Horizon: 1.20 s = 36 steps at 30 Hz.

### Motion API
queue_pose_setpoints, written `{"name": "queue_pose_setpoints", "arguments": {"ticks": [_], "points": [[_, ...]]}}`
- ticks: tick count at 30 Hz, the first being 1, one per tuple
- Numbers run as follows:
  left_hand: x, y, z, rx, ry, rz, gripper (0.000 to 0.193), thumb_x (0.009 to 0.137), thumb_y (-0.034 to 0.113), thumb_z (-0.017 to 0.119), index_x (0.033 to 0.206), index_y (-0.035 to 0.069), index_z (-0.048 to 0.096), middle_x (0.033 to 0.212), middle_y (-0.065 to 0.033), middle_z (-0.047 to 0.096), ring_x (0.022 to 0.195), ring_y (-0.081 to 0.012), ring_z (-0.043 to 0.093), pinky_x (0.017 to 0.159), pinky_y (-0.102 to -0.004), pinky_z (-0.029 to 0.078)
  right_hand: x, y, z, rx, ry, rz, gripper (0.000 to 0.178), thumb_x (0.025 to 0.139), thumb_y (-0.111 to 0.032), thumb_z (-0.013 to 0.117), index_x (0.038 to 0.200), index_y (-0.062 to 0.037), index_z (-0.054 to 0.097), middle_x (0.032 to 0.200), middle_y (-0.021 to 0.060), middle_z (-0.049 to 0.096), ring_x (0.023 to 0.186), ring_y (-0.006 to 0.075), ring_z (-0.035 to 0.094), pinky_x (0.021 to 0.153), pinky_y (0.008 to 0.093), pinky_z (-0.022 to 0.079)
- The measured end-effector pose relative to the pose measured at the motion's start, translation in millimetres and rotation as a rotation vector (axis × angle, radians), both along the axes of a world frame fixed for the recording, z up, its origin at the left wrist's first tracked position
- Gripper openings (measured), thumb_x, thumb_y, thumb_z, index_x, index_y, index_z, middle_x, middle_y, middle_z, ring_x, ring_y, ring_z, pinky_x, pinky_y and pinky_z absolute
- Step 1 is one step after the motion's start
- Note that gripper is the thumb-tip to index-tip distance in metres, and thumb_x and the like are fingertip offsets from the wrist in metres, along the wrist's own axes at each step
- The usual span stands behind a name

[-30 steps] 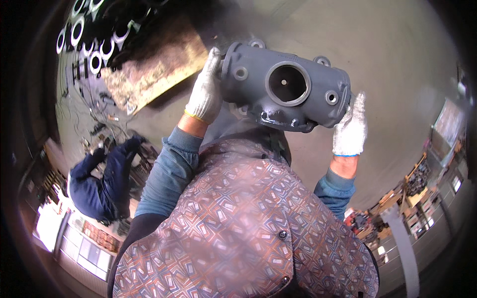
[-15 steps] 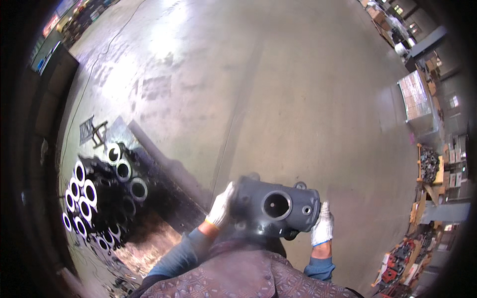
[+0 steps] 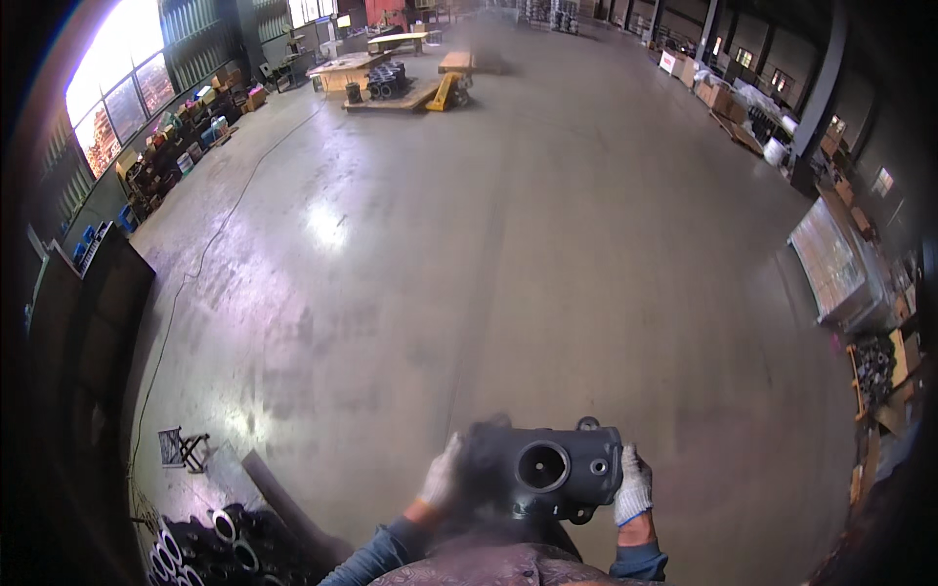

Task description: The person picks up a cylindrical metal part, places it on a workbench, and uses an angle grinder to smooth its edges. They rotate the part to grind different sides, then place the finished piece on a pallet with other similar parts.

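We bring both arms up from the lower edge, in front of our patterned shirt (image 3: 493,568). Our left forearm (image 3: 379,553), sleeved in blue, slants up and inward to the right; our right forearm (image 3: 639,563), sleeved likewise, stands nearly upright. Bare skin shows at our left wrist (image 3: 421,513) and right wrist (image 3: 637,530). Our left hand (image 3: 442,477), slightly blurred, points its fingers upward, leaning a little to the right, its palm turned inward. Our right hand (image 3: 633,490) faces it at much the same height, fingers up. We wear pale knit gloves (image 3: 634,502), the right one blue-edged, and grip firmly between both hands.
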State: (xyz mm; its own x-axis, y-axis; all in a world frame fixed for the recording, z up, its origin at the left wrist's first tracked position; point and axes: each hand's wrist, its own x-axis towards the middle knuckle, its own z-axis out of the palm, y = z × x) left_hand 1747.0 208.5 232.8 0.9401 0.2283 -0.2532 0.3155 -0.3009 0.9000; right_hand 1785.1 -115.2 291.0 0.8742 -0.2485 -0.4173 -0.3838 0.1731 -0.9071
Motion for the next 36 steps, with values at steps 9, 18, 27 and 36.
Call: {"name": "queue_pose_setpoints", "arguments": {"ticks": [9, 18, 27, 36], "points": [[396.1, 67.5, -10.6, -0.497, -0.087, 0.093, 0.052, 0.106, 0.018, 0.05, 0.151, -0.006, 0.041, 0.134, -0.0286, 0.063, 0.119, -0.0386, 0.063, 0.102, -0.0432, 0.051, 452.5, 62.9, 28.1, 0.005, 0.038, 0.07, 0.057, 0.103, -0.055, 0.059, 0.11, -0.0008, 0.073, 0.096, 0.0025, 0.073, 0.083, 0.0125, 0.065, 0.074, 0.0314, 0.056], [856.6, 82.9, 45.2, -1.016, 0.015, 0.173, 0.058, 0.113, 0.041, 0.041, 0.138, -0.009, 0.057, 0.123, -0.0192, 0.07, 0.11, -0.0202, 0.066, 0.098, -0.0363, 0.053, 857.4, 76.8, 28.3, -0.016, 0.047, -0.036, 0.054, 0.106, -0.05, 0.057, 0.117, -0.0006, 0.073, 0.107, 0.001, 0.073, 0.095, 0.0097, 0.063, 0.085, 0.0289, 0.053], [1286.0, 102.9, -9.1, -0.887, 0.013, 0.316, 0.081, 0.106, 0.064, 0.039, 0.153, -0.001, 0.044, 0.152, -0.0152, 0.053, 0.137, -0.0293, 0.054, 0.117, -0.044, 0.042, 1358.2, 119.6, -2.6, -0.186, 0.024, 0.321, 0.062, 0.105, -0.053, 0.056, 0.129, 0.0025, 0.068, 0.121, 0.0106, 0.073, 0.111, 0.0186, 0.064, 0.098, 0.0354, 0.05], [1689.1, 150.7, -1.2, -0.775, -0.079, 0.396, 0.057, 0.113, 0.045, 0.04, 0.127, -0.005, 0.063, 0.099, -0.0091, 0.072, 0.087, -0.0174, 0.066, 0.076, -0.0344, 0.056, 1753.9, 171.1, -25.9, -0.134, 0.058, 0.224, 0.058, 0.105, -0.051, 0.057, 0.125, 0.0015, 0.07, 0.118, 0.0039, 0.073, 0.104, 0.0158, 0.064, 0.092, 0.0347, 0.053]]}}
